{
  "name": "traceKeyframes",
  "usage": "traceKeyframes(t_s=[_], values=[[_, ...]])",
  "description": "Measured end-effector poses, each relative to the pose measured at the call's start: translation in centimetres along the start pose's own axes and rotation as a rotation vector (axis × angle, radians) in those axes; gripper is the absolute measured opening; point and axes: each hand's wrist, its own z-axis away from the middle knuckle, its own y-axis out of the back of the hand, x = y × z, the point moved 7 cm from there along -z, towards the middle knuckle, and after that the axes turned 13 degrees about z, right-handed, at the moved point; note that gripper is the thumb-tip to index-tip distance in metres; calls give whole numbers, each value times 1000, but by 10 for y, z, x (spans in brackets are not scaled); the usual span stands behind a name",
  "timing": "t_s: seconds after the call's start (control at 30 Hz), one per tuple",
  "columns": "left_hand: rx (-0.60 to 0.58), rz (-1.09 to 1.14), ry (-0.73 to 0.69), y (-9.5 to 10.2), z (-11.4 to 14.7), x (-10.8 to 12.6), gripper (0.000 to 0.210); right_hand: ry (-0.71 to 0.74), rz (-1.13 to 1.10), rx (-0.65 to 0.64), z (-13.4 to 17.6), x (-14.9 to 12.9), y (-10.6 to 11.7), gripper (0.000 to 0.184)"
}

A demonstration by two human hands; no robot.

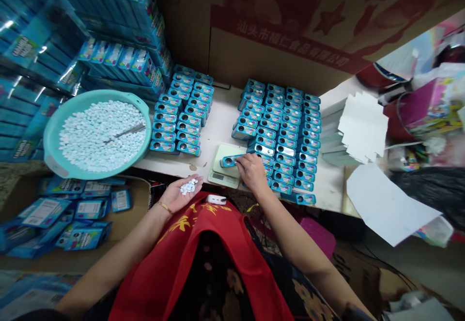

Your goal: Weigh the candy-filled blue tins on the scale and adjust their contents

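My left hand (181, 193) is palm up in front of the table edge, cupping a small heap of white candies (189, 186). My right hand (252, 168) reaches over a small kitchen scale (221, 178), its fingers closed at the right end of a small blue box (228, 160) that lies over the weighing plate. The box has a dark round opening in its top. Whether a candy is also between those fingertips cannot be seen. Just right of this hand are packed rows of the same blue boxes (285, 160), some with white candies showing at the openings.
A turquoise basin (147, 139) of white candies with a dark flat tool stands at left. More blue boxes (189, 127) stand behind the scale. Cartons of packs (83, 209) sit low left. A large cardboard box (276, 45) walls the back; white card pieces (363, 127) are at right.
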Motion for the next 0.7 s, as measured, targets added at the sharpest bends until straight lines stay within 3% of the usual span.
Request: traceKeyframes(t_s=[0.17, 0.37, 0.5, 0.6, 0.7], values=[[-35, -44, 24, -14, -6, -8, 26, 4, 13, -17, -3, -10, 4, 22], [-87, -88, 79, -39, -20, -26, 20, 119, -360, 44, -4, -41, 24, 22], [-62, -99, 62, -41, -17, -18, 15, -48, -309, 129, -2, -1, 24, 31], [-47, -72, 55, -29, -12, -5, 15, -46, -257, 58, 4, 29, 7, 43], [-36, -53, 29, -13, -9, 6, 16, -11, -221, -17, 10, 42, -13, 51]])
